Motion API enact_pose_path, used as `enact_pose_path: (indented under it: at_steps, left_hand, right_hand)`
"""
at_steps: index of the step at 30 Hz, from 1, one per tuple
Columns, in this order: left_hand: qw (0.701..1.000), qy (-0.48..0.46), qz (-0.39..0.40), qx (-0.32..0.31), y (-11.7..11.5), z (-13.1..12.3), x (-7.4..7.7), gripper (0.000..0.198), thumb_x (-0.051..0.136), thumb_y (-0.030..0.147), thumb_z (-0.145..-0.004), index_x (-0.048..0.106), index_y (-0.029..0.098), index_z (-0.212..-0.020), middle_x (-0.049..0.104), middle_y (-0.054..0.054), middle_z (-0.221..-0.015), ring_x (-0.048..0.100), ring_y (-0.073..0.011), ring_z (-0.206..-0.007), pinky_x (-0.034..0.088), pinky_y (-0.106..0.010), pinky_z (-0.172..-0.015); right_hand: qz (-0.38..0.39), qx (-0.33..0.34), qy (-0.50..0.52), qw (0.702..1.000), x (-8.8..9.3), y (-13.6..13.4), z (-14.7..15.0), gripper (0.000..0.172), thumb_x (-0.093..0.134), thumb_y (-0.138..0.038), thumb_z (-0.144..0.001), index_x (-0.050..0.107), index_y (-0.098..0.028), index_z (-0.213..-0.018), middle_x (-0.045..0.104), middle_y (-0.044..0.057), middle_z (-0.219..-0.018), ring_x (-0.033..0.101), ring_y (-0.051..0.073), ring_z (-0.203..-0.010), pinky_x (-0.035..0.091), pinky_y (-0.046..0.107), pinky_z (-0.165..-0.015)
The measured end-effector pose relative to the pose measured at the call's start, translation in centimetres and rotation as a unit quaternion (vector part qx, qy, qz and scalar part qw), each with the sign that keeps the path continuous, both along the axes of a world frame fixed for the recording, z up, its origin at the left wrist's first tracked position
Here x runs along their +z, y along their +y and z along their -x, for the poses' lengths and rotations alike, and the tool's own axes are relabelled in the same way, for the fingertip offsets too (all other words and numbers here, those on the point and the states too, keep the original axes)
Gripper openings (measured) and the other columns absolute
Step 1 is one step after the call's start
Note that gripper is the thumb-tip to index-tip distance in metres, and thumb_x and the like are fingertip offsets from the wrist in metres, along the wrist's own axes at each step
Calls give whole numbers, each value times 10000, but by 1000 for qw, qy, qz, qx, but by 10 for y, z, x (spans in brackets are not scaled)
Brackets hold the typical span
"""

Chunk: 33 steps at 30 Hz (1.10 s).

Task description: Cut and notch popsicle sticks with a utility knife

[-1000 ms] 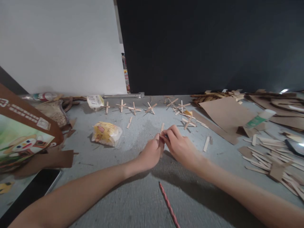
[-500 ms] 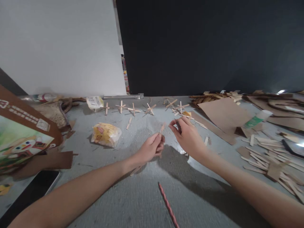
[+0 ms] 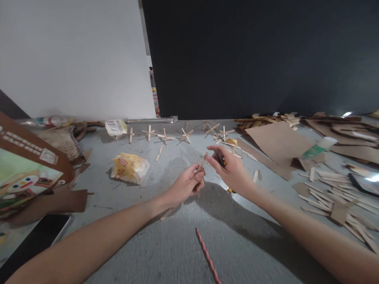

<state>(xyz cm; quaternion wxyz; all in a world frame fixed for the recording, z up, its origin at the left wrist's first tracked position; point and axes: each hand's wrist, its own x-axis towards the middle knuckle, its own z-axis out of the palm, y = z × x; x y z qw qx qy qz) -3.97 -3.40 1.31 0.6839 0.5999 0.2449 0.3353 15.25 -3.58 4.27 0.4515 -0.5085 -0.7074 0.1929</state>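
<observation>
My left hand [image 3: 187, 184] is closed around a small wooden craft stick [image 3: 203, 160] that points up and to the right. My right hand [image 3: 230, 169] is just to the right of it, fingers curled around a small dark and yellow object [image 3: 220, 159] that I cannot make out; its fingertips nearly touch the stick's tip. Another wooden stick [image 3: 166, 214] lies on the grey surface under my left wrist. Several glued stick crosses [image 3: 186, 135] stand in a row at the far edge.
A yellow snack bag [image 3: 130, 168] lies to the left. A printed cardboard box [image 3: 26, 173] and a dark phone [image 3: 38, 240] are at far left. Brown cardboard sheets [image 3: 278, 144], a glue bottle [image 3: 319, 149] and loose sticks [image 3: 331, 193] fill the right. A red pencil [image 3: 207, 256] lies near me.
My hands, joined a second ago, came apart; the right hand drew back to the right and has now returned close to the stick in my left hand.
</observation>
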Motion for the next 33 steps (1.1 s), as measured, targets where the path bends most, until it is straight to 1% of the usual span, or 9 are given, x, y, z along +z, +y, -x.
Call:
enact_pose_path:
  at_steps: [4,7,10,13,17,19,23,28,33]
  left_hand:
    - [999,30,1,-12,-2,0,1,508,607,714,-943,438,236,-910,493,77,-648,384,-81,-504,280,-219,-484]
    - [996,73,-26,42,-3,0,1,497,565,701,-957,558,208,-904,494,50,-679,445,-107,-567,332,-241,-535]
    - [984,103,-81,118,-2,0,1,440,558,610,-988,678,188,-954,549,7,-749,531,-149,-703,407,-269,-649]
    - [976,101,-117,152,-2,0,-2,392,603,532,-982,722,180,-1108,638,-36,-866,592,-186,-840,453,-301,-761]
    - [981,100,-116,122,-3,0,-5,639,697,366,-927,519,177,-1510,637,13,-783,583,-163,-734,464,-302,-740]
    - [982,103,-110,111,-3,-1,-6,754,703,275,-905,416,213,-1599,634,30,-784,570,-146,-696,468,-286,-704]
    - [974,104,-132,150,-3,-2,-8,714,699,131,-839,547,278,-1521,647,8,-899,603,-139,-769,506,-273,-720]
    - [968,129,-152,153,-2,-2,-8,623,665,60,-829,657,248,-1423,661,6,-866,620,-138,-796,513,-278,-764]
    - [973,99,-121,170,-4,-3,-4,773,726,103,-831,523,284,-1555,644,35,-829,629,-136,-764,533,-287,-782]
  right_hand:
    - [66,24,31,997,5,1,1,321,567,-519,-992,591,-220,-878,563,-32,-662,474,128,-545,390,286,-571]
    - [77,35,26,996,8,0,0,349,551,-518,-993,534,-235,-790,496,-56,-579,443,125,-533,364,282,-558]
    - [71,24,10,997,10,1,-2,332,541,-506,-985,559,-230,-802,478,-60,-554,444,133,-534,359,288,-560]
    - [76,21,-5,997,9,2,-3,331,528,-507,-980,572,-226,-812,485,-53,-556,458,143,-543,361,295,-570]
    - [94,43,-41,994,4,5,-4,337,526,-509,-969,534,-237,-771,489,-46,-566,463,151,-569,348,297,-577]
    - [94,59,-70,991,1,7,-4,346,509,-505,-966,500,-244,-739,488,-41,-579,454,151,-581,333,299,-581]
    - [103,71,-128,984,0,10,-7,361,470,-509,-982,447,-258,-723,481,-33,-591,444,157,-581,307,306,-576]
    - [108,60,-151,981,15,3,-15,208,408,-440,-1035,461,-258,-948,661,32,-818,617,215,-736,402,320,-671]
    - [109,62,-202,971,30,-4,-23,178,412,-405,-1059,446,-262,-960,655,26,-780,603,222,-698,376,310,-626]
